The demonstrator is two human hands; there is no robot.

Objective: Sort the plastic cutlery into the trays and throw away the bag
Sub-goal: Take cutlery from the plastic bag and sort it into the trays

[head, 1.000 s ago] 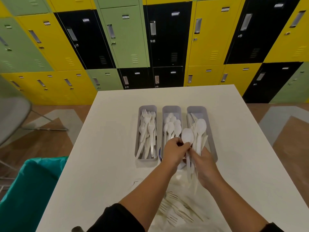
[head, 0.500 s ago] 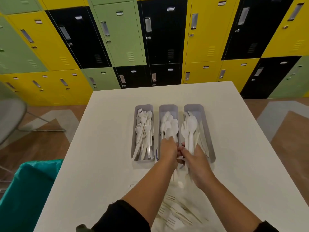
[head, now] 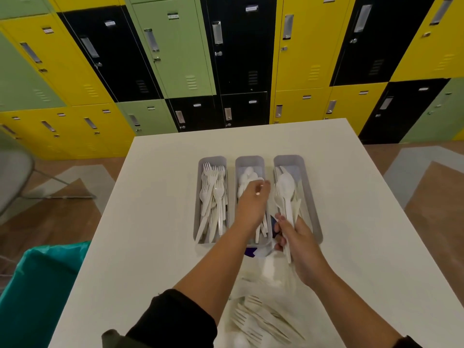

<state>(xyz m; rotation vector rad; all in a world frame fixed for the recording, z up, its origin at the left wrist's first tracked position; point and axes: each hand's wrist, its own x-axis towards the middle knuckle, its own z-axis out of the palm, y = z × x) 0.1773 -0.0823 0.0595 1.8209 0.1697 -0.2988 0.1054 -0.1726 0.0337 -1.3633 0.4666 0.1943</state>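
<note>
While sorting is mid-way, state near to far:

bag (head: 261, 315): clear plastic, flat on table (head: 155, 222) at near edge, between the forearms; loose forks (head: 253, 322) inside, so not ready for bin yet.
bin (head: 37, 285): teal liner, off table's near-left corner, well apart from bag.
right hand (head: 298, 239): closed round a mixed bunch (head: 285, 197), spoon and fork heads showing, held up over near end of right tray (head: 310, 197).
left hand (head: 252, 204): over middle tray (head: 251, 162), fingers loosely curled above spoon pile; looks to hold nothing, but blurred, cannot tell for sure.
left tray (head: 211, 160): forks only.
middle tray: spoons, handles toward near end.
right tray: seems to hold knives, mostly hidden behind the bunch.
risk 1: bunch hangs right above right tray; slack grip likely drops a spoon or fork among the wrong kind.
risk 2: pieces pulled one at a time from a fanned bunch; neighbours may snag and spill onto table.
risk 3: bag binned early would take the forks with it.
</note>
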